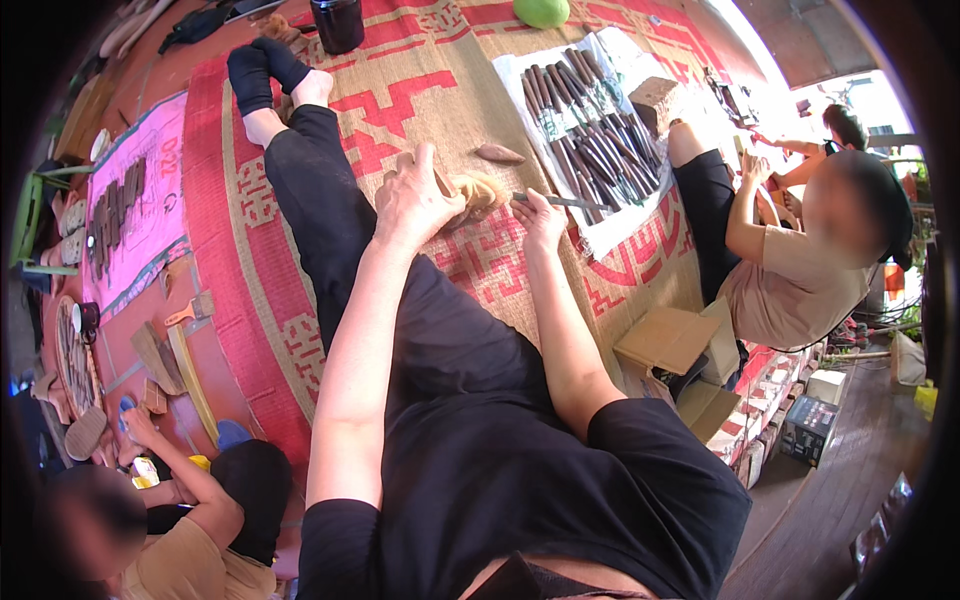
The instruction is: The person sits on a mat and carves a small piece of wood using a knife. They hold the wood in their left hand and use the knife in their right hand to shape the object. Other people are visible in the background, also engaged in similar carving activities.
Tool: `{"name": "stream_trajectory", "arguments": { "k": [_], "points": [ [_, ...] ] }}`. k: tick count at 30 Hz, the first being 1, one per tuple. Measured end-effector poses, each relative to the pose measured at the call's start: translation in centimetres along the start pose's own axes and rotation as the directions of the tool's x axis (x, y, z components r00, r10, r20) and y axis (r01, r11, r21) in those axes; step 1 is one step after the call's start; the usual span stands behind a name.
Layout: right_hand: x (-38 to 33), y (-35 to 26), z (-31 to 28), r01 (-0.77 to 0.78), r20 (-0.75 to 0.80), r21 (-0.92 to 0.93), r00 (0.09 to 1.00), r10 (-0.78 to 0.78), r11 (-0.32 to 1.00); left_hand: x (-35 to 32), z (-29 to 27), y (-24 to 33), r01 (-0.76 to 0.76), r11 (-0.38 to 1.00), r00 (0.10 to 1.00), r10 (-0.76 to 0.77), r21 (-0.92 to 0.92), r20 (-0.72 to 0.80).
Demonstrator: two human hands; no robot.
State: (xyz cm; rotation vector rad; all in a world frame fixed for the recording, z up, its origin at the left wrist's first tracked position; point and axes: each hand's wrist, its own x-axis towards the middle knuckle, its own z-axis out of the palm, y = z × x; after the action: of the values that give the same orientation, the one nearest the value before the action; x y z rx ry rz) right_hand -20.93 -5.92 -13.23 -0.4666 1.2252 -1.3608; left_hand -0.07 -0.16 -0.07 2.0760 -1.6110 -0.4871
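My left hand [410, 200] is closed around a light-coloured carved wooden piece [478, 190] above the mat, its fingers partly hiding the shape. To its right, my right hand [541, 218] pinches a slim carving tool [580, 203], whose dark shaft runs sideways across the fingers. One end points toward the wooden piece, with a small gap between them; its exact kind I cannot make out. A brown, pointed piece of wood [499, 153] lies on the mat just beyond my hands.
Many dark-handled carving tools [600, 130] lie on a white cloth [610, 235] at right, beside a rough block [657, 103]. A cardboard box [665, 338] stands near my right elbow. Co-workers sit at right [800, 270] and lower left [190, 540]. More tools [118, 205] rest on a pink cloth [150, 225].
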Motion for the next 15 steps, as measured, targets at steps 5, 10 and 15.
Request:
{"name": "stream_trajectory", "arguments": {
  "k": [5, 10, 15],
  "points": [
    [-1.1, -0.6, 0.1, 0.004, 0.1, -0.052, 0.995, 0.001, 0.999, 0.1, 0.4, -0.4, -0.029, 0.999, 0.999, 0.028, -0.037, -0.036],
    [-0.8, 0.5, 0.4, 0.033, 0.179, -0.144, 0.984, -0.007, 0.989, -0.1, 0.1, 0.0, -0.018, 1.0, 1.0, 0.018, 0.004, -0.018],
    [-0.2, 0.1, 0.0, -0.07, 0.08, -0.023, 0.994, 0.072, 0.997, -0.1, 0.2, -0.2, -0.022, 1.0, 1.0, 0.022, -0.004, -0.023]
  ]
}}
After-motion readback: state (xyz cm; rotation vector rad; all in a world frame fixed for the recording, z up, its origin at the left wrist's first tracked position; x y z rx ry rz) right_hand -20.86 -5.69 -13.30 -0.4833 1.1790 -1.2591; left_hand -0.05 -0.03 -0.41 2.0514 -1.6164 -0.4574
